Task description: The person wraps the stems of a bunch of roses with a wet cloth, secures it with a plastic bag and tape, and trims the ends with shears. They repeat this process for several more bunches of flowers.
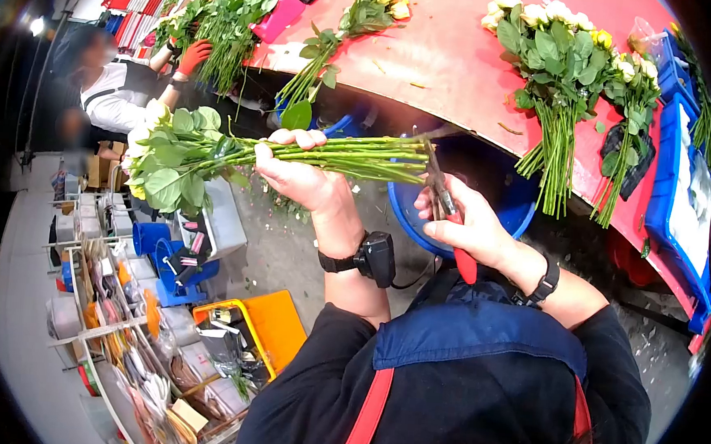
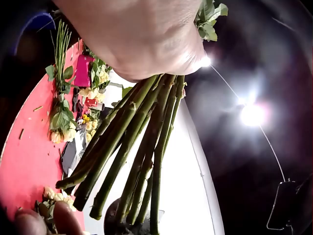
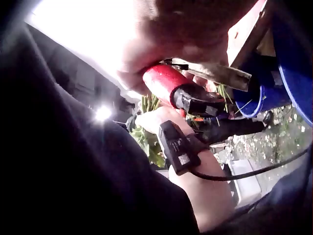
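Head view. Red desk (image 1: 451, 57): carries other bunches (image 1: 553, 71), some with stems overhanging its edge, probably for easy pick-up. Blue bucket (image 1: 508, 195): in front of the desk, blocking a closer stance, perhaps set there to catch offcuts. Rose bunch (image 1: 367, 162): held nearly level, apparently to present its stem ends to the blades. Left hand (image 1: 300, 176): curled round the stems. Right hand (image 1: 476, 221): wrapped about the handles of the shears (image 1: 448, 203); blade gap cannot be told.

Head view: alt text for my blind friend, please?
Someone's left hand holds a bunch of pale roses by the stems, while the right hand grips red-handled cutters at the stem ends. More flowers lie on a red table.
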